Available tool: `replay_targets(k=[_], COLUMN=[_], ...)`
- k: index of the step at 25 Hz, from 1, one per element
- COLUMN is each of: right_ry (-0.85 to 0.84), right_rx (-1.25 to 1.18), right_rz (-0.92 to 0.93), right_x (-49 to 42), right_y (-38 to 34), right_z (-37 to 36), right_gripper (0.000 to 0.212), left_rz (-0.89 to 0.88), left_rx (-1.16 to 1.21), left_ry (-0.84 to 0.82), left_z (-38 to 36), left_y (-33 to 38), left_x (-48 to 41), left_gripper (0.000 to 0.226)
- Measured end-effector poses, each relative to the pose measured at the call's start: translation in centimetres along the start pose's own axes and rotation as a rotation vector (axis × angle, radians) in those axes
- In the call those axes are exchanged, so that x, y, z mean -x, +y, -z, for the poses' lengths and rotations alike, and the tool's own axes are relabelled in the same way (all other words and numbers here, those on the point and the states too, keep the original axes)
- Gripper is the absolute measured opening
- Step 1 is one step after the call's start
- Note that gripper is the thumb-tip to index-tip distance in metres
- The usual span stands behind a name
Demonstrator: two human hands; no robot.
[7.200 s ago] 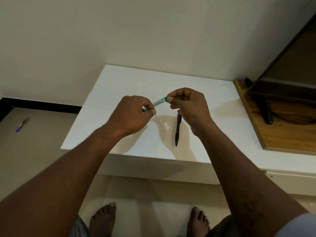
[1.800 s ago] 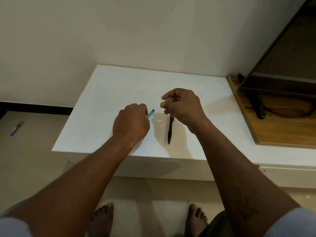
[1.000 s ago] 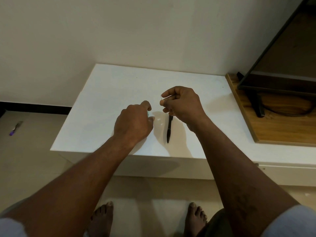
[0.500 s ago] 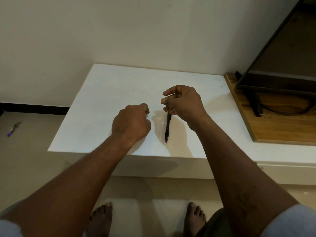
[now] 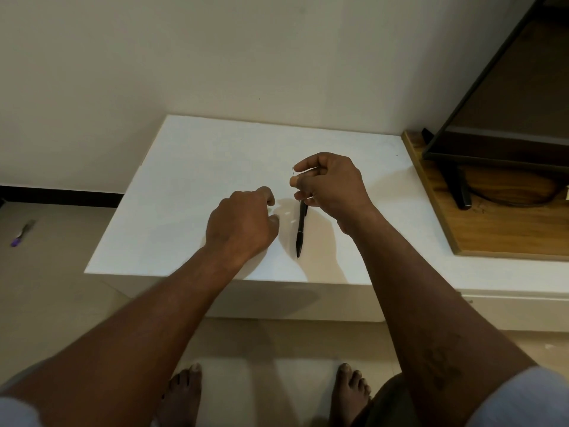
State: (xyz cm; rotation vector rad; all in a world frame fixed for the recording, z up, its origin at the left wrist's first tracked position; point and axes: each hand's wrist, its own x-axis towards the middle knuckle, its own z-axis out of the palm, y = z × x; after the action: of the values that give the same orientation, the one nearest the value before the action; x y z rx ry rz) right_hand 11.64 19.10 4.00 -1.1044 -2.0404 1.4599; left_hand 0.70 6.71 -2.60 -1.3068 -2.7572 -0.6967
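Note:
My left hand (image 5: 243, 224) rests low on the white table (image 5: 184, 186), its fingers curled round a green pen barrel (image 5: 270, 211); only a sliver of green shows between thumb and forefinger. My right hand (image 5: 331, 183) hovers just right of it and pinches a thin pen refill (image 5: 292, 172), which stands nearly upright between thumb and forefinger. A black pen (image 5: 300, 231) lies on the table below the right hand, tip towards me.
A wooden board (image 5: 498, 229) at the right carries a dark screen (image 5: 508, 97) on a black stand with a cable. A purple-tipped tool (image 5: 21, 234) lies on the floor at the left. My bare feet stand below the table's front edge.
Earlier both hands held the green pen together. The hands have since parted, the right one keeping the refill. My left hand has sunk to the table, hiding the barrel.

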Motion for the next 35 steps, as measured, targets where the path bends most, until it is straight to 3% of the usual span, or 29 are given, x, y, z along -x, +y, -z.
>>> replay_targets(k=[8,13,18,25,31,35], right_ry=[0.026,0.040,0.066,0.046,0.059,0.024], right_rx=[-0.018,-0.063,-0.128,-0.501,-0.787,-0.850], right_rz=[0.003,-0.022,-0.048,-0.157,-0.253,-0.270], right_x=[0.0,-0.1,-0.4,-0.9,-1.2,-1.1], right_y=[0.1,0.2,0.3,-0.1,-0.3,-0.5], right_z=[0.5,1.1,1.6,2.1,2.8,2.3], right_gripper=[0.021,0.022,0.019,0.007,0.008,0.007], left_rz=[0.070,0.089,0.135,0.061,-0.012,-0.072], left_rx=[0.140,0.011,0.070,0.336,0.373,0.405], left_ry=[-0.123,-0.171,-0.216,-0.107,-0.050,-0.040], left_z=[-0.7,-1.2,0.1,2.8,3.7,3.8], left_y=[3.0,4.2,3.5,1.7,0.2,0.1], left_x=[0.7,1.0,0.9,1.0,1.1,1.1], left_gripper=[0.053,0.039,0.039,0.021,0.016,0.014])
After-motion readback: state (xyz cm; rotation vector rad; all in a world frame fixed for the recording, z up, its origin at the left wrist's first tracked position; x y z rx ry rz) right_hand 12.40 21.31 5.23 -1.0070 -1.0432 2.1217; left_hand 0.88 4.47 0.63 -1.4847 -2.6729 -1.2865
